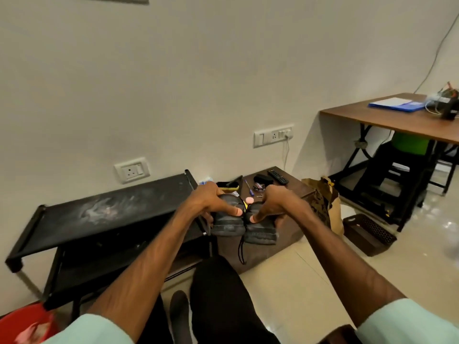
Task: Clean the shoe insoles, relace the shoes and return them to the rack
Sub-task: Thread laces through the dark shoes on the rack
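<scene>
Seen from the head camera, the person sits on the floor with both bare forearms stretched forward and a dark shoe in each hand. The left hand point(211, 199) grips the left-hand shoe point(228, 220), fingers curled over its top and thumb pressed flat on the upper. The right hand point(275, 202) holds the right-hand shoe point(260, 233) the same way. The two shoes are side by side and touching, heels towards the person, held in the air just right of the black shoe rack point(106, 214) and in front of a low brown box point(293, 192). A black lace point(241, 253) hangs down between them. On the box lie a remote point(277, 176), a pen point(249, 188), a small tin point(259, 187) and a brush point(227, 186). A paper bag point(323, 202) and a dark basket point(368, 233) stand on the tiled floor to the right.
</scene>
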